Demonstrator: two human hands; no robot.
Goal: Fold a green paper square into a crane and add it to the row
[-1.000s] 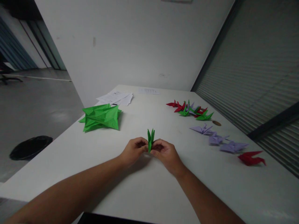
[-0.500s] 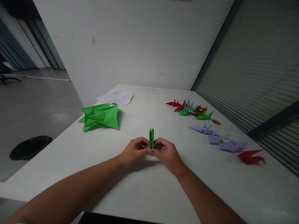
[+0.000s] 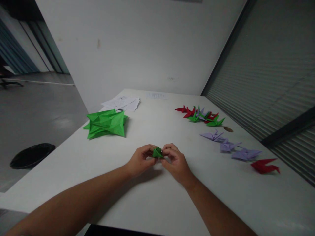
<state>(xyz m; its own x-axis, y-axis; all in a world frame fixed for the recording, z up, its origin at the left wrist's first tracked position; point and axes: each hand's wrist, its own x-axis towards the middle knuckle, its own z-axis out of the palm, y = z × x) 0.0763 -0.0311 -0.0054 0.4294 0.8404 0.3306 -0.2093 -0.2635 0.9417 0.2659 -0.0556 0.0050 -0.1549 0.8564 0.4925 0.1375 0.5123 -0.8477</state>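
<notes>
A small folded piece of green origami paper (image 3: 157,152) is held just above the white table (image 3: 152,121), between my two hands. The fingers and thumb of my left hand (image 3: 140,160) pinch its left side. My right hand (image 3: 177,164) closes on its right side, fingertips at the edge. The fingers cover part of the paper, so its exact fold is hidden. To the right lie folded paper cranes: a red one (image 3: 265,166), several purple ones (image 3: 245,153) and a mixed cluster of red, green and purple (image 3: 197,114).
Creased green paper sheets (image 3: 106,124) are stacked at the left. White printed papers (image 3: 121,102) lie behind them. A round brown disc (image 3: 228,129) sits near the right edge. A black-lined bin (image 3: 31,155) stands on the floor, and blinds (image 3: 265,72) run along the right.
The green paper has gone from standing upright and narrow to low and turned between my fingers. My right fingers have shifted slightly on it; the surroundings look the same.
</notes>
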